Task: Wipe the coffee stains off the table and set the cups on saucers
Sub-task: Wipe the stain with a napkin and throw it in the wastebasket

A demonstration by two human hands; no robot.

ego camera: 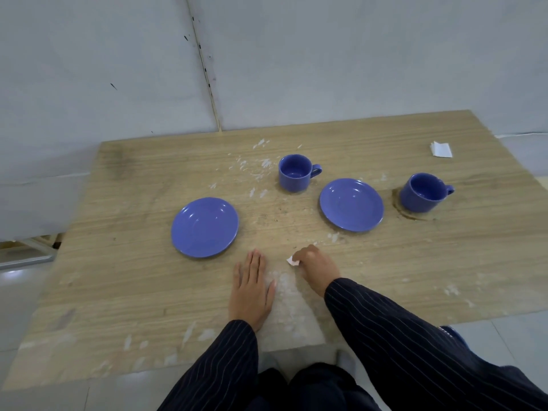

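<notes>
Two blue saucers lie on the wooden table (118,292): the left saucer (205,227) and the right saucer (351,204), both bare. One blue cup (296,172) stands behind them on the table. A second blue cup (424,192) stands at the right inside a brown coffee ring (398,209). A faint brown stain (272,216) marks the wood between the saucers. My left hand (251,289) rests flat on the table with fingers together. My right hand (315,266) is closed on a small crumpled white tissue (293,260) pressed to the table.
A folded white tissue (441,149) lies at the far right corner. White scuffs mark the tabletop behind the saucers and near the front edge. A grey wall rises behind the table. My dark striped sleeves and knees are at the bottom.
</notes>
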